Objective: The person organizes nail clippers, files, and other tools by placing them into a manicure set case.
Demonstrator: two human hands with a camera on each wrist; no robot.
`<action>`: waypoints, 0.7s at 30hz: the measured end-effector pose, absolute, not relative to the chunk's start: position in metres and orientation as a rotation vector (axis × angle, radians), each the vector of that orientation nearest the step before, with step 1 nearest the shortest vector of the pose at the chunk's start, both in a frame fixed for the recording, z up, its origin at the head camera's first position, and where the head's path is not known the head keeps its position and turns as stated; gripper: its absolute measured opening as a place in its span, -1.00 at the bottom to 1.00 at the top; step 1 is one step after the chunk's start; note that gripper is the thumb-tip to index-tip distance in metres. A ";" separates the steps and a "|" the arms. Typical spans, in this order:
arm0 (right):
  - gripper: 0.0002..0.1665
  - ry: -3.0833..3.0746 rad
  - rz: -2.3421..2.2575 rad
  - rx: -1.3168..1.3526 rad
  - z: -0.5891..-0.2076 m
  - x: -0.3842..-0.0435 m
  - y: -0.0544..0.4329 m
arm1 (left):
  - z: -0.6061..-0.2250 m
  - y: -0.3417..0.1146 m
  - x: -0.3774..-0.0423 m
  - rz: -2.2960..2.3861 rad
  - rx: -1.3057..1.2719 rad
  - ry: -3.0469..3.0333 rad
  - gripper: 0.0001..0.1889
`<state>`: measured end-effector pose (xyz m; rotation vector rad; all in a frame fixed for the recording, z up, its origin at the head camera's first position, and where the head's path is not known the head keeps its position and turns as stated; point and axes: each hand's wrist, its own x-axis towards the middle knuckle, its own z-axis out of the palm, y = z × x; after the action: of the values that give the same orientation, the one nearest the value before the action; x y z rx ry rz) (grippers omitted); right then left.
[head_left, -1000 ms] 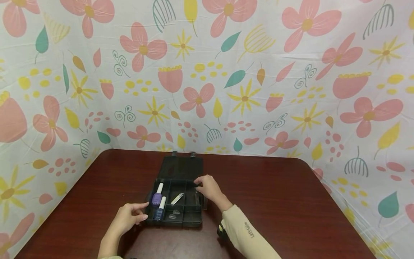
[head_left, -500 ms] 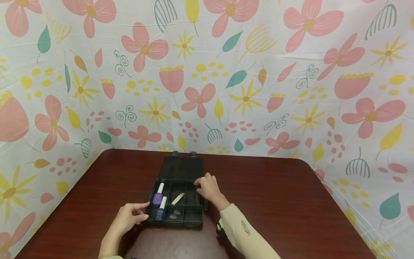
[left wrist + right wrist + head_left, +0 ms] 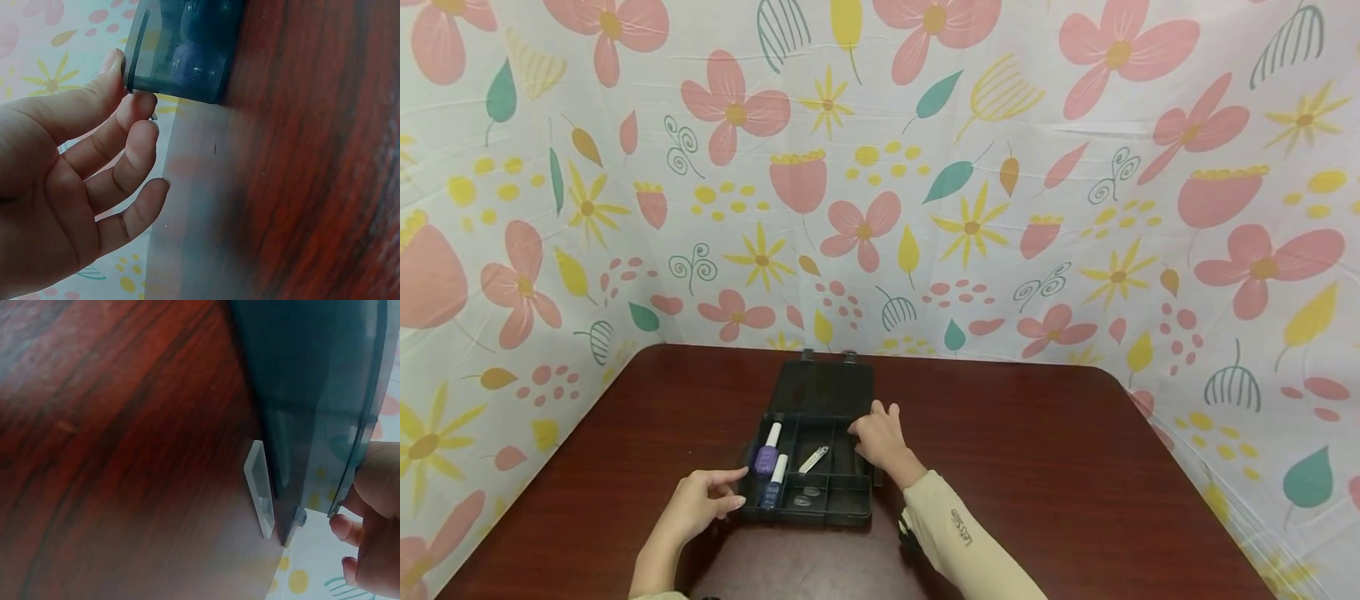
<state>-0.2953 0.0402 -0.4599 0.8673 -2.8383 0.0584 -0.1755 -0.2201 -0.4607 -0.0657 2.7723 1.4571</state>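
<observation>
A black compartment box [image 3: 848, 502] sits on the table with its lid [image 3: 823, 387] folded back. Inside it are a purple nail polish bottle [image 3: 766, 459], a dark blue nail polish bottle [image 3: 772, 492], a silver nail clipper [image 3: 814, 459] and small clear oval pieces [image 3: 805, 497]. My left hand [image 3: 697, 504] pinches the box's left edge between thumb and index finger, the other fingers loosely bent beneath. Over the far right compartment is my right hand [image 3: 883, 435], fingers bent at the rim. Whether it holds anything there I cannot tell.
A flat pale grey strip with a recess [image 3: 260, 489] lies on the table beside the box's right wall. Dark reddish wood tabletop [image 3: 1037, 467] surrounds the box. A flowered cloth [image 3: 970, 167] hangs behind and at the sides.
My right hand has turned slightly and its fingers have shifted over the far right compartment, covering more of it. The left hand keeps its pinch on the box.
</observation>
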 end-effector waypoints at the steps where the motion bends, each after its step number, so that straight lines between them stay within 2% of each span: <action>1: -0.73 -2.838 0.066 0.873 -0.460 -0.295 0.040 | -0.461 -0.220 -0.176 1.457 -0.066 2.773 -0.58; 16: -0.67 -2.821 0.059 0.850 -0.459 -0.291 0.038 | -0.462 -0.220 -0.176 1.456 -0.089 2.775 -0.58; 21: -0.71 -2.821 0.049 0.840 -0.458 -0.290 0.038 | -0.463 -0.221 -0.176 1.467 -0.082 2.771 -0.58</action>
<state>-0.2896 0.0377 -0.4582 0.8399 -2.8215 0.0491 -0.1758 -0.2206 -0.4627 -0.0817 2.7712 1.4673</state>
